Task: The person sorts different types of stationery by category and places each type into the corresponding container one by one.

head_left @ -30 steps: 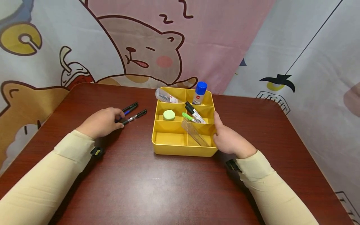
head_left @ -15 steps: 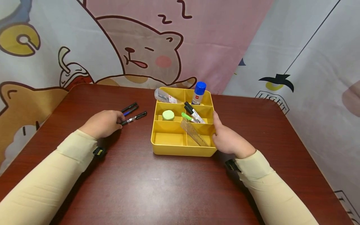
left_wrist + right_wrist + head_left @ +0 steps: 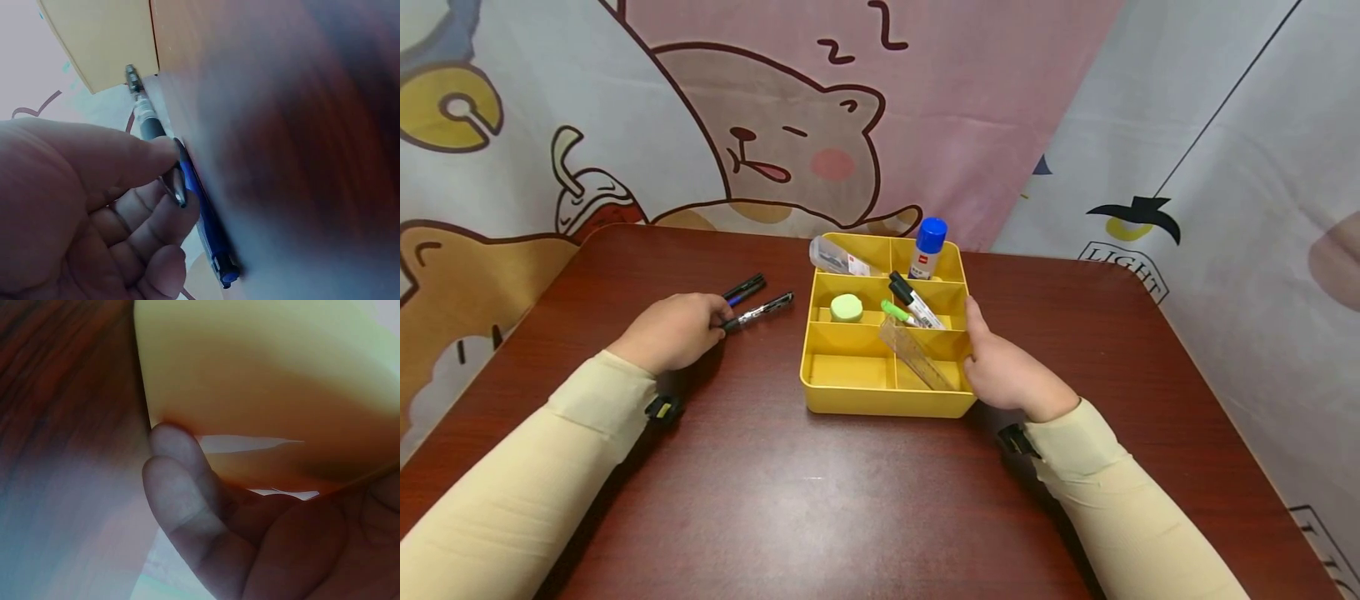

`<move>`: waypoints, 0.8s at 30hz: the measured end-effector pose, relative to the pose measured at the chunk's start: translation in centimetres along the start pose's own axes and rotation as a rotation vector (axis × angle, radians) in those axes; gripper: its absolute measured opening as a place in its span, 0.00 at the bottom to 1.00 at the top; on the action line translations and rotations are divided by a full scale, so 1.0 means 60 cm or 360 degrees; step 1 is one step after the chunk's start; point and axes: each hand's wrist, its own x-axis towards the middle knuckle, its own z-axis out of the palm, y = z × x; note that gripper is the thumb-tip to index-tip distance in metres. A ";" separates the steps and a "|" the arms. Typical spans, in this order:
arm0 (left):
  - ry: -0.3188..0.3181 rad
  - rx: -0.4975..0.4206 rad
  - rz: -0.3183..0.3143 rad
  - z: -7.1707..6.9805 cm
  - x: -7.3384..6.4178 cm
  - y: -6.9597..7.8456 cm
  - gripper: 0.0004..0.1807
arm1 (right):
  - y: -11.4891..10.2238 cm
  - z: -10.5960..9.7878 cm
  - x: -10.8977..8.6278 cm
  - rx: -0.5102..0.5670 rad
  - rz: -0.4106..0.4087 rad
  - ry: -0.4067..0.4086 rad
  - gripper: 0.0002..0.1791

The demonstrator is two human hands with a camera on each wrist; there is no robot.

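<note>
My left hand (image 3: pixel 672 333) pinches the near end of a black pen with a clear barrel (image 3: pixel 760 312) between thumb and fingertips. In the left wrist view the pen's pointed tip (image 3: pixel 182 201) sticks out past the thumb. Beside it lies a blue pen (image 3: pixel 211 228); another black pen (image 3: pixel 747 285) lies behind, partly covered by the hand. My right hand (image 3: pixel 1015 372) rests against the right wall of a yellow divided box (image 3: pixel 891 403). Two of its fingertips (image 3: pixel 178 487) touch the outer wall in the right wrist view; the thumb is hard to make out.
In the box stand a blue-capped glue stick (image 3: pixel 928 248), a clear plastic case (image 3: pixel 842 257), a pale green round item (image 3: pixel 847 308), a black-capped marker (image 3: pixel 917 302), a green-capped pen (image 3: pixel 898 313) and a clear ruler (image 3: pixel 917 357). A patterned cloth (image 3: pixel 947 100) hangs behind the table (image 3: pixel 820 508).
The pinched black pen has tilted a little, its far end shifting up and right. The left hand's position has hardly changed. My right hand stays at the box.
</note>
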 end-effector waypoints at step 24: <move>0.0266 -0.0082 0.0067 -0.035 -0.036 0.060 0.12 | -0.001 0.000 -0.002 0.0016 0.0002 0.0001 0.47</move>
